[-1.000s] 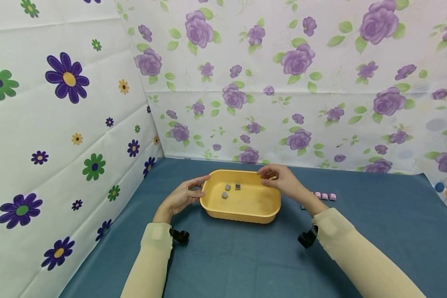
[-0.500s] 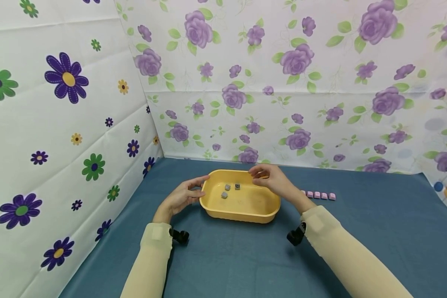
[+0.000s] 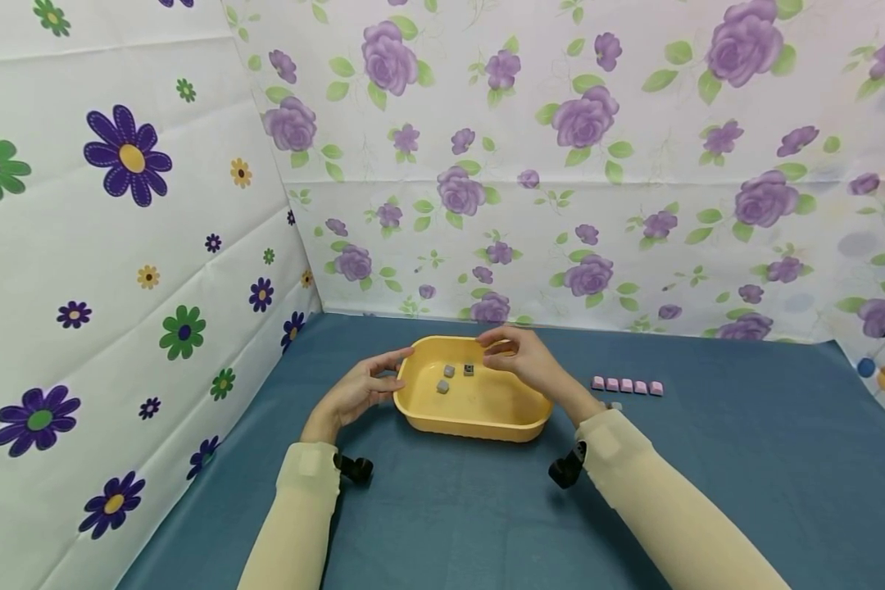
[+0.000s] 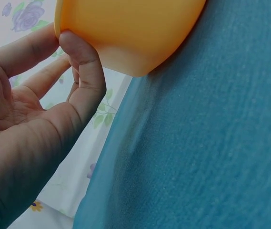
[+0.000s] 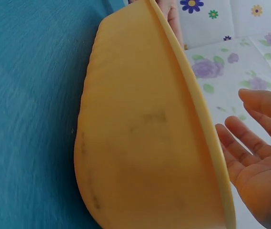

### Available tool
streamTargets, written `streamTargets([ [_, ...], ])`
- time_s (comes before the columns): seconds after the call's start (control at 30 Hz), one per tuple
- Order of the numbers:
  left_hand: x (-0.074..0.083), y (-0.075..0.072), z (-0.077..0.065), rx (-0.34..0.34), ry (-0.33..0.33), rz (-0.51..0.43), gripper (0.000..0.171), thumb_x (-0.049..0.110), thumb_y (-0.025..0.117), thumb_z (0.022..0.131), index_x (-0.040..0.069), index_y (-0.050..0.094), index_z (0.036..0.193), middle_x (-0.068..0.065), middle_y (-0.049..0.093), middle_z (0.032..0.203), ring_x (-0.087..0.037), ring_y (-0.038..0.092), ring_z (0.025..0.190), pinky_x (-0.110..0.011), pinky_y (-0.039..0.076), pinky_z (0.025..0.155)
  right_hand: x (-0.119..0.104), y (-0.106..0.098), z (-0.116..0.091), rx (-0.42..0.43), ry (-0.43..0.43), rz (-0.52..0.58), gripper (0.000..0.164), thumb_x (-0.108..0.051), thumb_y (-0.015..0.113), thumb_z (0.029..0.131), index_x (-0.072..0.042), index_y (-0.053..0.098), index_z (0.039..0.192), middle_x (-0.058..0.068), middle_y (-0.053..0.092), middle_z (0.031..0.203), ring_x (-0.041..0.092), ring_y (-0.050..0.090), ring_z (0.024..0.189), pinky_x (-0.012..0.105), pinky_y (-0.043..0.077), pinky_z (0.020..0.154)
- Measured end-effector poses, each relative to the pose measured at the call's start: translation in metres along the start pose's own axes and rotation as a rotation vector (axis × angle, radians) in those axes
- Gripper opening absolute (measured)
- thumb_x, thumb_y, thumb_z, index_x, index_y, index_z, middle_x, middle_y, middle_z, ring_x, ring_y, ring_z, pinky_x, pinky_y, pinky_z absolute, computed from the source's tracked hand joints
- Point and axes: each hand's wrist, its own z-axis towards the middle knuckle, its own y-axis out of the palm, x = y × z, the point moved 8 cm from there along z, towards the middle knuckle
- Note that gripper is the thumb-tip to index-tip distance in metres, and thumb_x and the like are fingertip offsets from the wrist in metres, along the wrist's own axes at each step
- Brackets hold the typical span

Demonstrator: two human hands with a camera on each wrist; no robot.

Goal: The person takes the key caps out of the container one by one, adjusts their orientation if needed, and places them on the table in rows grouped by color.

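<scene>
My left hand [image 3: 357, 393] pinches the left rim of a yellow plastic tray [image 3: 487, 403] between thumb and fingers. In the left wrist view the thumb [image 4: 83, 62] presses the tray's outer wall near its edge. Two light grey keycap-like pieces [image 3: 442, 386] lie on the tray floor, left of the middle. Close by is a darker one [image 3: 469, 369] with a square mark on top. Over the tray's back right part hovers my right hand [image 3: 525, 360], fingers loosely bent. The right wrist view shows nothing between its thumb and fingers [image 5: 249, 138].
Right of the tray, several pink keycap-like pieces [image 3: 627, 386] stand in a row on the blue cloth [image 3: 457, 508]. A grey piece [image 3: 615, 406] shows partly behind my right sleeve. Flowered sheets [image 3: 516, 205] hang behind and at the left.
My right hand has moved left over the tray, uncovering more of the pink row. The left hand keeps its hold, and the grey pieces stay put in the tray.
</scene>
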Motion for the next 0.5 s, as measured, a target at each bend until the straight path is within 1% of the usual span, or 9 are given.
streamTargets([
  [0.17, -0.001, 0.0, 0.0, 0.003, -0.012, -0.007, 0.064, 0.001, 0.062, 0.103, 0.017, 0.042, 0.162, -0.02, 0.043, 0.138, -0.029, 0.06, 0.111, -0.032, 0.058, 0.089, 0.002, 0.01, 0.002, -0.02, 0.025, 0.027, 0.038, -0.011, 0.072, 0.1, -0.002, 0.064, 0.136, 0.026, 0.057, 0.142, 0.037, 0.059, 0.128, 0.049, 0.053, 0.102],
  [0.37, -0.003, -0.002, 0.002, -0.001, -0.01, -0.016, 0.065, 0.0, 0.062, 0.103, 0.016, 0.041, 0.162, -0.019, 0.043, 0.137, -0.027, 0.061, 0.108, -0.032, 0.058, 0.089, 0.004, 0.021, 0.006, -0.036, 0.041, 0.096, 0.045, -0.009, 0.074, 0.098, 0.0, 0.062, 0.14, 0.027, 0.056, 0.145, 0.041, 0.056, 0.132, 0.051, 0.051, 0.105],
  [0.5, -0.004, -0.003, 0.002, 0.005, -0.012, -0.013, 0.065, 0.001, 0.063, 0.102, 0.017, 0.042, 0.162, -0.017, 0.044, 0.135, -0.024, 0.061, 0.105, -0.032, 0.058, 0.089, 0.007, 0.027, 0.009, -0.042, 0.056, 0.102, 0.049, -0.011, 0.075, 0.097, 0.0, 0.06, 0.142, 0.024, 0.056, 0.146, 0.039, 0.056, 0.133, 0.052, 0.049, 0.107],
])
